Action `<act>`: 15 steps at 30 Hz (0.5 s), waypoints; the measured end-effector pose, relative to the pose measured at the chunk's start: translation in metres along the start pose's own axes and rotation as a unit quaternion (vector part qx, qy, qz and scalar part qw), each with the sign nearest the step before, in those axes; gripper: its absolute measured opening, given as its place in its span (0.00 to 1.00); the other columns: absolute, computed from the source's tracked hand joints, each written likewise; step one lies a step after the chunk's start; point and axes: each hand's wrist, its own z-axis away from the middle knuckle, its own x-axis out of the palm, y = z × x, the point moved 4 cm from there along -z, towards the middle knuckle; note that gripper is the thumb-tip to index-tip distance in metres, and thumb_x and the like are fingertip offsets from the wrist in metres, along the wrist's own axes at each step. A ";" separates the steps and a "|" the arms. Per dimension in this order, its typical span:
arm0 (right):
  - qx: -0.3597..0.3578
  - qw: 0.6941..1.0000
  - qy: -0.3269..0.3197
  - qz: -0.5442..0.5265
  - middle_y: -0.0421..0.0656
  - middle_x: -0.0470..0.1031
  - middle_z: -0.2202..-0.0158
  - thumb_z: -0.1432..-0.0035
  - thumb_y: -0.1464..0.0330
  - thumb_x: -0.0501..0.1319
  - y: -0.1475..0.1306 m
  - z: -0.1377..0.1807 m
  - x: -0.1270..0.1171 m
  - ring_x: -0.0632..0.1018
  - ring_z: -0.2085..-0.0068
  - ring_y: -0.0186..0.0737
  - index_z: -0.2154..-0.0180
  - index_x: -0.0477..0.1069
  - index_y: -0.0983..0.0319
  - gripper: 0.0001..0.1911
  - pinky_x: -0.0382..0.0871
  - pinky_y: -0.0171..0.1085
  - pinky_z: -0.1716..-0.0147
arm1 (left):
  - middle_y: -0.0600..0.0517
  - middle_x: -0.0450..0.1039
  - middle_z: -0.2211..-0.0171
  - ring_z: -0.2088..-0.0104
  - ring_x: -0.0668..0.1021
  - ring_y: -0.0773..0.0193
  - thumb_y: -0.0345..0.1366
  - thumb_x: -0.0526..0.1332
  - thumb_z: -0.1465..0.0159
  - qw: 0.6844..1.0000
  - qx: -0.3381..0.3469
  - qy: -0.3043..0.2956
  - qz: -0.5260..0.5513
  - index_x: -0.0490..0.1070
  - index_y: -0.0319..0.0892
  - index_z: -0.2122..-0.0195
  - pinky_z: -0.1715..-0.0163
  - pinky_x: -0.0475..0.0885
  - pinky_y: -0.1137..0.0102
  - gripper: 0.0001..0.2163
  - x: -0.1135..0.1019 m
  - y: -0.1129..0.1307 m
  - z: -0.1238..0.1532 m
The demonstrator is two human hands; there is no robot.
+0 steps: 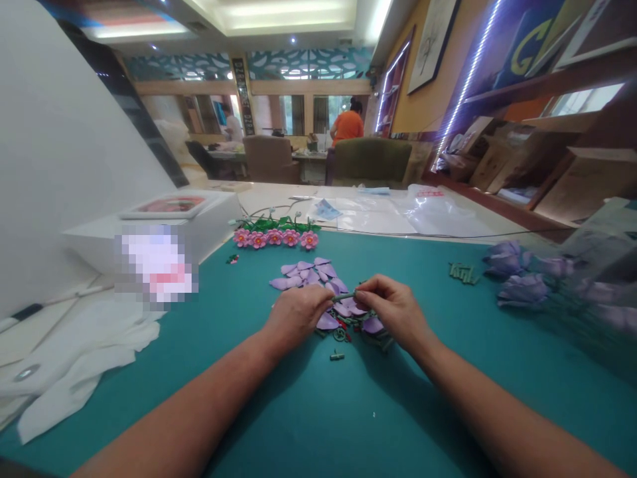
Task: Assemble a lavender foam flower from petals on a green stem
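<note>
My left hand (297,313) and my right hand (393,309) meet over a teal mat (308,411), both pinched on a short grey-green stem piece (344,296) held level between them. Under and behind the hands lies a pile of loose purple petals (308,272). Small green and red connector parts (343,332) are scattered beneath the hands, and one green piece (337,356) lies a little nearer to me.
A row of pink flowers with green leaves (275,237) lies at the mat's far edge. Finished purple flowers (522,279) lie at the right, with a green comb-like part (464,273) beside them. White cloth (74,358) and a white box (164,232) sit at the left. People sit far behind.
</note>
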 end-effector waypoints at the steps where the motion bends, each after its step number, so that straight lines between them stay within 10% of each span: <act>1: -0.001 1.000 0.001 -0.002 0.38 0.73 0.80 0.58 0.62 0.65 0.000 0.000 0.000 0.73 0.76 0.34 0.77 0.70 0.61 0.10 0.68 0.35 0.73 | 0.49 0.76 0.65 0.66 0.75 0.62 0.36 0.50 0.33 1.000 -0.001 0.001 -0.001 0.73 0.42 0.59 0.68 0.64 0.71 0.12 0.000 0.000 0.000; 15: 0.007 0.986 -0.079 0.145 0.41 0.76 0.73 0.48 0.62 0.58 -0.006 -0.003 -0.004 0.75 0.72 0.37 0.65 0.73 0.62 0.11 0.66 0.35 0.71 | 0.53 0.73 0.74 0.73 0.73 0.66 0.41 0.51 0.33 0.998 -0.041 -0.043 0.031 0.73 0.44 0.65 0.74 0.59 0.74 0.13 -0.008 -0.001 -0.002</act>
